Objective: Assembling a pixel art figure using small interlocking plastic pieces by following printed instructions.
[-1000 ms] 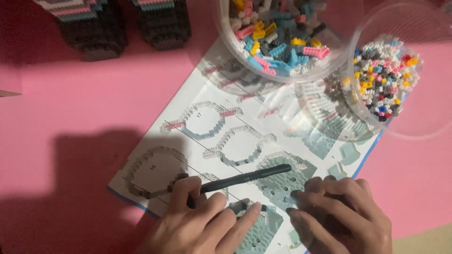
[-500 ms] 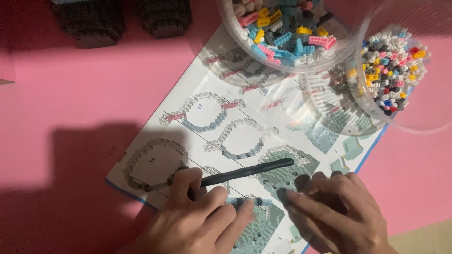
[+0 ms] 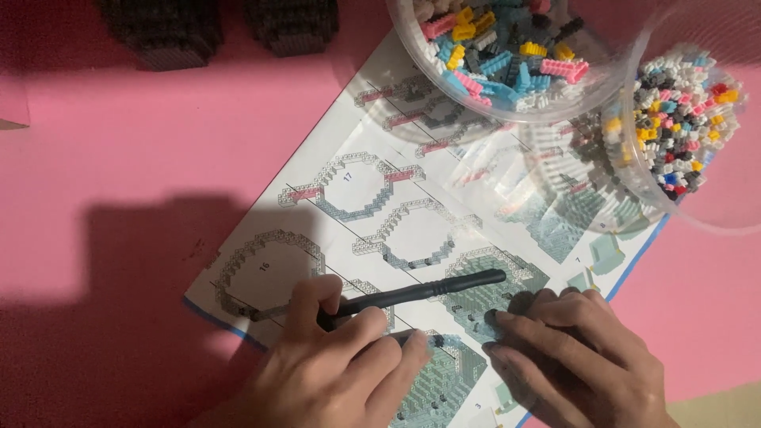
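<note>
Black tool (image 3: 420, 292) in left hand (image 3: 333, 364) grip; tip points right.

Both hands were bare, with no gloves, rings or bracelets on the parts that showed. The left hand (image 3: 341, 368) showed its back, knuckles and short, plain fingernails. The right hand (image 3: 575, 357) showed the same: unpainted nails trimmed close. No sleeve reached either wrist within the head view, and the lower frame edge cut off both forearms.
</note>
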